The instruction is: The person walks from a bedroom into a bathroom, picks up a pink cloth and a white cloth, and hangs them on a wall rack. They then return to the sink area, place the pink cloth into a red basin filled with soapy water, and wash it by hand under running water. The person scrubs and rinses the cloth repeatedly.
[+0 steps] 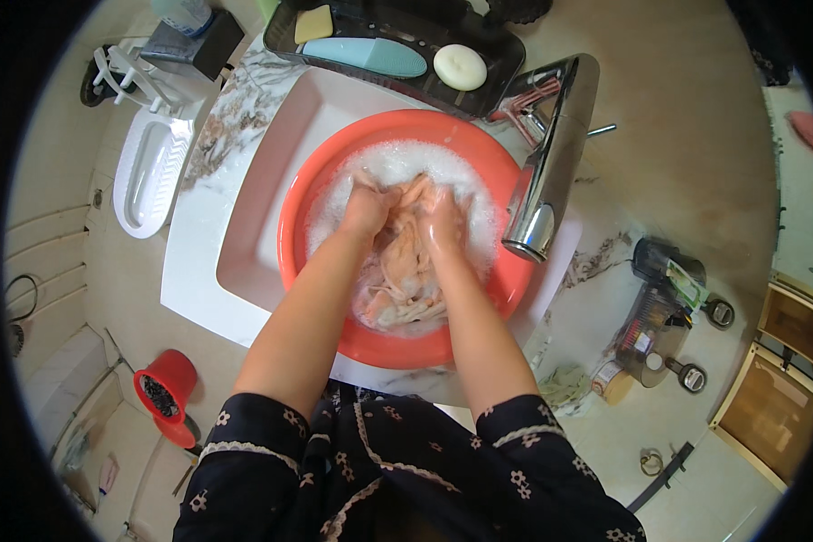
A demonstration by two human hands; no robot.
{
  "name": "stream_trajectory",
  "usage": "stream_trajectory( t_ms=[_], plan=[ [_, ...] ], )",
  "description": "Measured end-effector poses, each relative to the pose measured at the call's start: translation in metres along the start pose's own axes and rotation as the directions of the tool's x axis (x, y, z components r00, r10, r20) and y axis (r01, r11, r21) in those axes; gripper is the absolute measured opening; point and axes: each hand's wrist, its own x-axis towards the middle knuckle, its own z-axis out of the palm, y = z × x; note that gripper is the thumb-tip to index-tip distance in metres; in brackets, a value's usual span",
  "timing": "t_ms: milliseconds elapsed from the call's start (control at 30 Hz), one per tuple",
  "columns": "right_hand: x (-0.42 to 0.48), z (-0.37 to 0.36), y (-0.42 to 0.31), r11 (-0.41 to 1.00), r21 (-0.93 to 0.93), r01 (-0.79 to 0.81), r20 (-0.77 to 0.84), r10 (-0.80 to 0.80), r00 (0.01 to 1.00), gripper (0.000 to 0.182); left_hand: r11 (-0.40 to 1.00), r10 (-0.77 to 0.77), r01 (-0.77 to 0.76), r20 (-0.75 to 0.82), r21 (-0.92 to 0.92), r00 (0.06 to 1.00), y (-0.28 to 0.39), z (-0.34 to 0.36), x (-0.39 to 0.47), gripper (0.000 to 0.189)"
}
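A round orange-red plastic basin stands in a white washbasin, holding soapy water topped with white foam. Wet peach-coloured cloth lies bunched in the water, its lower folds paler. My left hand grips the cloth near the foam's left side, fingers partly hidden by suds and fabric. Opposite it, my right hand holds another part of the same cloth, with suds over its fingers. Between the two hands a fold of the fabric rises above the water.
A chrome faucet reaches over the basin's right rim. Behind, a black tray carries a round white soap, a yellowish soap piece and a light-blue brush. Clear containers and a jar stand on the right counter.
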Motion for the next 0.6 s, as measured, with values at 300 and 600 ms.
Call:
stream_trajectory(
  t_ms=[300, 600],
  plan=[
    [-0.079, 0.005, -0.052, 0.874, 0.03, 0.484, -0.083, -0.481, 0.873, 0.04, 0.883, 0.136, 0.22, 0.675, -0.415, 0.725, -0.006, -0.035, 0.018, 0.037],
    [-0.076, 0.004, -0.064, 0.905, -0.143, 0.401, -0.209, -0.423, 0.881, 0.024, 0.812, -0.186, 0.335, 0.331, -0.478, 0.925, -0.003, -0.001, -0.058, 0.039]
  ],
)
